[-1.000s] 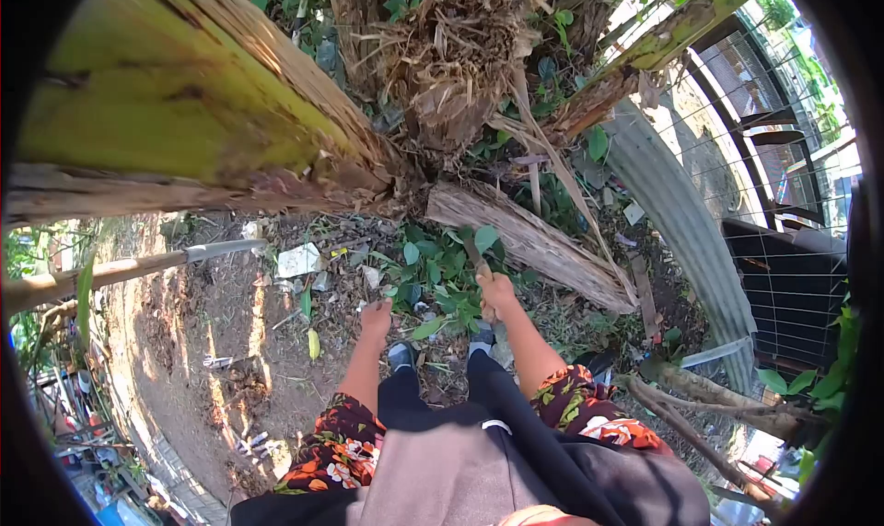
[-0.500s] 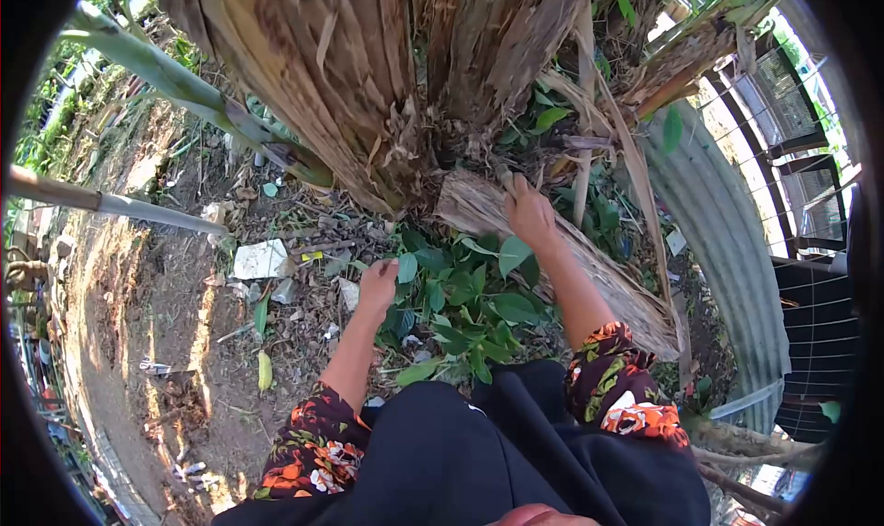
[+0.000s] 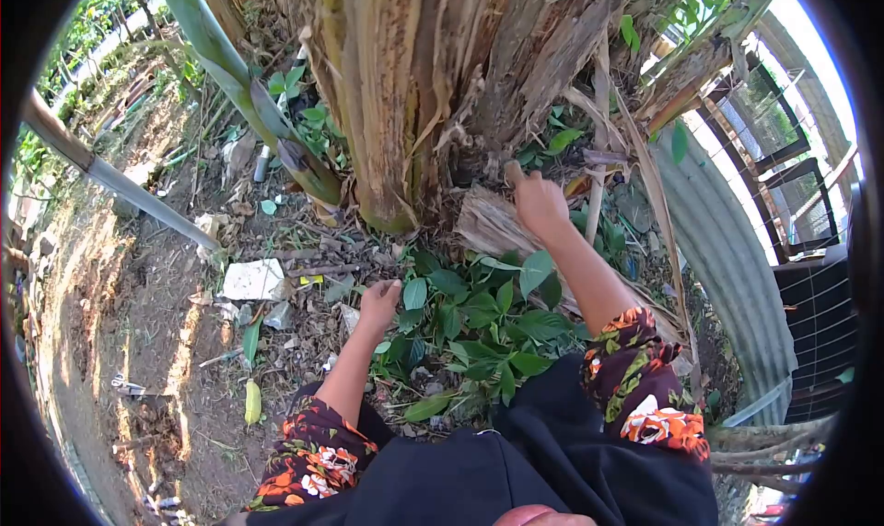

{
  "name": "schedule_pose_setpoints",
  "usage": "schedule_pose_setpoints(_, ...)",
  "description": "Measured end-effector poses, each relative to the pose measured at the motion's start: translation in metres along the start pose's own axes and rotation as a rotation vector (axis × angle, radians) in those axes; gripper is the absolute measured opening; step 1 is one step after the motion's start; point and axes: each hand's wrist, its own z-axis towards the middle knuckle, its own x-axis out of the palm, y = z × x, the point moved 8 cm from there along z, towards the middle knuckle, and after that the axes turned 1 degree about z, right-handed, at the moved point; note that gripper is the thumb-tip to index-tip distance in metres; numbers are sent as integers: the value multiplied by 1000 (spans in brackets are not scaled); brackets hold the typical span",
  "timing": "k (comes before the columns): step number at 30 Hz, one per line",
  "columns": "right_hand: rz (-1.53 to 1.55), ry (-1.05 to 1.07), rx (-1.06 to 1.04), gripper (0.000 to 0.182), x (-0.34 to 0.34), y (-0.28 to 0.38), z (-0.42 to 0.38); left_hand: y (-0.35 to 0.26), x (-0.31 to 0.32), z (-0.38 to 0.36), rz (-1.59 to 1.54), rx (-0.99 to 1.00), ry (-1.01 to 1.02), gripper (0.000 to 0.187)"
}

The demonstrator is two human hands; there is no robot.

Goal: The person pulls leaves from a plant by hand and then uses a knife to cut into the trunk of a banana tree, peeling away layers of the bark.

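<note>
My right hand [image 3: 540,202] is closed near the foot of the large dry-barked trunk [image 3: 405,93], just above a fibrous slab of dead stem [image 3: 493,224]. Its fingers wrap round a small brownish thing I cannot make out. Lower and to the left, my left hand [image 3: 378,303] has its fingers curled together over the littered soil, beside a leafy green plant [image 3: 483,314]. Anything between those fingers is too small to tell.
A pale slab [image 3: 254,279] lies on the ground at left, with scissors [image 3: 127,385] further down. A pole [image 3: 147,199] slants in from the left. Corrugated sheet [image 3: 737,250] curves along the right, beside a wire mesh fence [image 3: 815,328].
The view has shifted, so the trunk base appears further right. My right hand has stayed by the trunk's foot, and my left hand remains low beside the plant.
</note>
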Motion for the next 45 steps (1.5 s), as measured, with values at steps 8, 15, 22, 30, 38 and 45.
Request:
schedule_pose_setpoints(8,-142,44,86,31,10,26,35,0,-3,28,-69,10,-42,30)
schedule_pose_setpoints(15,-104,62,59,16,-2,35,46,-10,26,17,92,16,-37,26)
schedule_pose_setpoints(22,107,-5,78,21,-27,-3,37,-188,58,-55,544,914,-159,30)
schedule_pose_setpoints(30,153,-376,-224,41,-43,20,22,-190,59,-78,843,891,-290,41)
schedule_pose_setpoints(38,230,-20,-13,36,67,-71,2,-167,43,-75,921,778,-306,39)
schedule_pose_setpoints(45,542,-862,81,39,-71,-105,-69,-236,84,-81,954,973,-339,38)
